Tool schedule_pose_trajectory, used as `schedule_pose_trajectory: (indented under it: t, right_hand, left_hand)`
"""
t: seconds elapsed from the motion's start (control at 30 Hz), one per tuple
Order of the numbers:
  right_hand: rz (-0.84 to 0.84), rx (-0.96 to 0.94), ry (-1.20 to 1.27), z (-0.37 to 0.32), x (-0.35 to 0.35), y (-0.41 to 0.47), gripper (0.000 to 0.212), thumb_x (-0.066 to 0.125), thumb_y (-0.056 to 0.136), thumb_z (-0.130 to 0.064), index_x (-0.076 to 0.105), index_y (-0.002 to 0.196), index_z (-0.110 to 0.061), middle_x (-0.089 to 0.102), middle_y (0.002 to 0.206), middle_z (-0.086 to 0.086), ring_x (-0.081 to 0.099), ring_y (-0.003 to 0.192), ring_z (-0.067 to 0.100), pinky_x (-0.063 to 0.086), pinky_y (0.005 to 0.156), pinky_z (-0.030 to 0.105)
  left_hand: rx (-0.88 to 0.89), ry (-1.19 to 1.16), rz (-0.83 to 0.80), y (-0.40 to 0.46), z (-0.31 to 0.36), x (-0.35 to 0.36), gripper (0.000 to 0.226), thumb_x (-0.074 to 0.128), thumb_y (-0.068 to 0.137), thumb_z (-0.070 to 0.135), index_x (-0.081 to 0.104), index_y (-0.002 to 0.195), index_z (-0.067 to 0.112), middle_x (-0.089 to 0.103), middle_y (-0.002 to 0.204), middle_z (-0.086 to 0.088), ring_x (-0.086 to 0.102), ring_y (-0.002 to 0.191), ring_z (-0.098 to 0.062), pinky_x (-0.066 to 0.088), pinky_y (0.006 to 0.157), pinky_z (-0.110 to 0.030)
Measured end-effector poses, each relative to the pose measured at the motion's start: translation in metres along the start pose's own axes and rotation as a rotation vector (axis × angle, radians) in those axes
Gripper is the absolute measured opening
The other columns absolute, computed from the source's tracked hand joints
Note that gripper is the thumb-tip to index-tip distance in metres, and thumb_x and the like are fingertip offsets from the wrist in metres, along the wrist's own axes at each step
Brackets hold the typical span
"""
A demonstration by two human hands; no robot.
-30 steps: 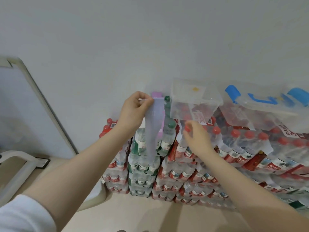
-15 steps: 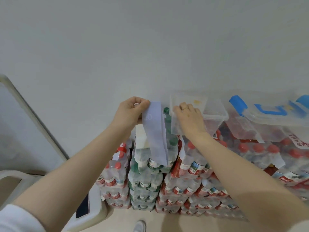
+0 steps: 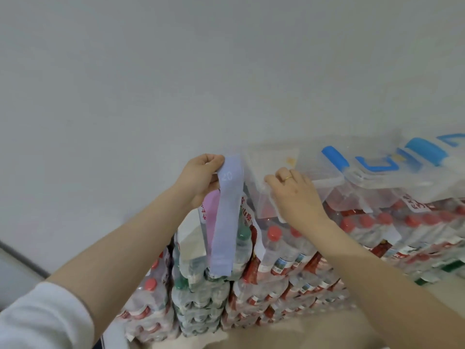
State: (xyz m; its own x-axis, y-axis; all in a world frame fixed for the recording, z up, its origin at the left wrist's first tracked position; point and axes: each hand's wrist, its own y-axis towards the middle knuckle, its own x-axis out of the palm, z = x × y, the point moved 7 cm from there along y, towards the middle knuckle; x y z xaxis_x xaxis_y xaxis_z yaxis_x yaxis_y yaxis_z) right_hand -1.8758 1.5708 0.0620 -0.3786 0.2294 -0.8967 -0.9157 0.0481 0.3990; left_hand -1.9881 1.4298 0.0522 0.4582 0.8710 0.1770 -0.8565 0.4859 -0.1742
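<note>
head view: the left hand (image 3: 201, 178) pinches the top of a long pale lilac paper-like strip marked 20 (image 3: 226, 222), hanging before shrink-wrapped water bottle packs (image 3: 284, 263). the right hand (image 3: 295, 196) lies on a clear plastic lidded box (image 3: 266, 157); whether its fingers grip is unclear. likely step: stowing the strip, so the lid needs lifting first.

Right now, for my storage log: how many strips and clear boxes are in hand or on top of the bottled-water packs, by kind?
lavender strip marked 20, pinched by the left hand: 1
pink strip behind it, in the same hand: 1
small clear plastic box, gripped by the right hand: 1
clear plastic box with blue clips: 1
Total: 4
</note>
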Motion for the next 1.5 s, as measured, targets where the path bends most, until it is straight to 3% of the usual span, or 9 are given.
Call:
schedule_pose_trajectory:
  t: [0.13, 0.2, 0.4, 0.57, 0.8, 1.0, 1.2, 1.4, 1.5]
  right_hand:
    - [0.193, 0.039, 0.222, -0.021, -0.026, -0.005, 0.035, 0.053, 0.077, -0.023, 0.059, 0.106, -0.006, 0.06, 0.109, 0.013, 0.055, 0.101, 0.03, 0.043, 0.088, 0.034]
    - [0.213, 0.03, 0.409, -0.045, -0.027, -0.008, 0.029, 0.045, 0.083, -0.02, 0.061, 0.101, -0.004, 0.062, 0.102, 0.012, 0.057, 0.093, 0.025, 0.041, 0.079, 0.024]
    - [-0.431, 0.306, 0.547, -0.084, 0.071, -0.027, 0.037, 0.041, 0.097, -0.017, 0.043, 0.128, 0.002, 0.045, 0.132, 0.018, 0.049, 0.117, 0.031, 0.038, 0.097, 0.031]
    - [-0.36, 0.623, 0.619, -0.071, 0.097, -0.041, 0.047, 0.051, 0.093, -0.025, 0.039, 0.133, -0.004, 0.056, 0.121, 0.016, 0.051, 0.11, 0.034, 0.047, 0.089, 0.04]
    - [-0.293, 0.856, 0.943, -0.054, 0.098, -0.053, 0.016, 0.062, 0.085, -0.016, 0.058, 0.075, -0.004, 0.054, 0.065, 0.001, 0.045, 0.058, 0.012, 0.037, 0.055, 0.023]
    - [-0.42, 0.998, 1.006, -0.034, 0.11, -0.064, 0.038, 0.054, 0.091, -0.021, 0.036, 0.058, -0.012, 0.039, 0.061, 0.006, 0.039, 0.06, 0.019, 0.028, 0.059, 0.029]
    - [-0.509, 1.085, 1.137, -0.038, 0.119, -0.072, 0.033, 0.054, 0.091, -0.03, 0.042, 0.068, -0.01, 0.045, 0.072, 0.007, 0.043, 0.068, 0.018, 0.031, 0.063, 0.029]
    - [-0.604, 1.113, 1.237, -0.047, 0.124, -0.083, 0.016, 0.054, 0.091, -0.021, 0.052, 0.081, -0.01, 0.059, 0.088, 0.012, 0.057, 0.081, 0.023, 0.047, 0.074, 0.035]
    - [-0.591, 1.079, 1.213, -0.047, 0.124, -0.082, 0.018, 0.053, 0.092, -0.019, 0.049, 0.076, -0.012, 0.057, 0.084, 0.008, 0.053, 0.075, 0.019, 0.043, 0.07, 0.031]
  left_hand:
    - [-0.058, 0.035, -0.023, 0.041, -0.01, 0.0, 0.02, 0.047, 0.096, 0.016, 0.051, 0.077, 0.01, 0.062, 0.074, -0.005, 0.061, 0.053, -0.012, 0.053, 0.053, -0.023]
    - [-0.089, 0.045, -0.029, 0.056, -0.019, -0.001, 0.022, 0.047, 0.096, 0.016, 0.05, 0.075, 0.012, 0.06, 0.071, -0.004, 0.061, 0.049, -0.01, 0.052, 0.05, -0.021]
    - [-0.126, 0.083, 0.007, 0.093, -0.044, -0.013, 0.037, 0.037, 0.095, 0.004, 0.038, 0.06, 0.014, 0.039, 0.062, -0.005, 0.036, 0.054, -0.017, 0.031, 0.052, -0.028]
    - [-0.148, 0.028, 0.113, 0.113, -0.063, -0.022, 0.036, 0.032, 0.092, 0.002, 0.032, 0.059, 0.017, 0.03, 0.06, -0.003, 0.025, 0.051, -0.013, 0.021, 0.044, -0.024]
    - [-0.162, -0.107, 0.258, 0.131, -0.077, -0.033, 0.031, 0.037, 0.093, 0.009, 0.037, 0.063, 0.015, 0.039, 0.061, -0.001, 0.035, 0.049, -0.013, 0.029, 0.041, -0.018]
    - [0.008, 0.303, 0.248, 0.138, -0.067, -0.021, 0.035, 0.044, 0.092, 0.012, 0.031, 0.06, 0.017, 0.034, 0.059, 0.002, 0.03, 0.051, -0.01, 0.03, 0.041, -0.018]
    - [0.333, 0.891, 0.103, 0.144, -0.046, -0.015, 0.017, 0.044, 0.093, 0.018, 0.055, 0.093, 0.005, 0.062, 0.085, -0.014, 0.056, 0.078, -0.03, 0.045, 0.07, -0.04]
    - [0.388, 1.269, 0.064, 0.133, -0.049, -0.017, 0.025, 0.04, 0.095, 0.017, 0.05, 0.115, 0.006, 0.054, 0.115, -0.016, 0.051, 0.104, -0.032, 0.042, 0.077, -0.039]
    - [0.624, 1.307, -0.314, 0.1, -0.065, 0.016, 0.035, 0.038, 0.097, 0.022, 0.049, 0.127, 0.008, 0.048, 0.131, -0.014, 0.042, 0.122, -0.03, 0.037, 0.097, -0.039]
